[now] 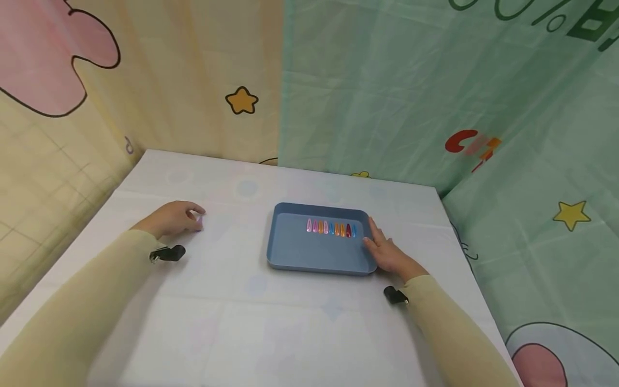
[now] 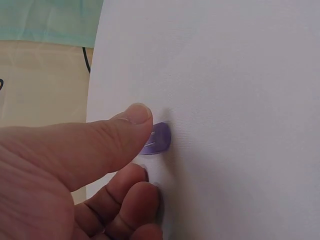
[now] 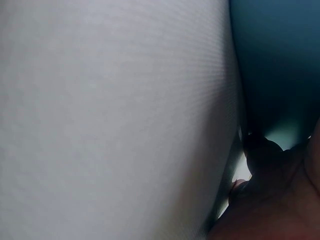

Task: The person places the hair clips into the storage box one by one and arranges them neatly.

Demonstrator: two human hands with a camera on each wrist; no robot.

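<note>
At the left of the table, my left hand (image 1: 180, 217) pinches a small purple hair clip (image 2: 161, 138) between thumb and fingers. Only the clip's rounded end shows past the thumb in the left wrist view, close over the white cloth. My right hand (image 1: 387, 251) holds the right side of a blue-grey tray (image 1: 319, 259), its thumb over the rim and its fingers along the outer wall. Inside the tray, several snap hair clips (image 1: 326, 227) in pink, orange, blue and red lie side by side in a row, nearer the far edge.
A white cloth (image 1: 232, 328) covers the table. Patterned curtains hang behind it and along both sides, cream (image 1: 193, 80) at the left and green (image 1: 367, 97) at the right. Each wrist wears a small black camera (image 1: 170, 252).
</note>
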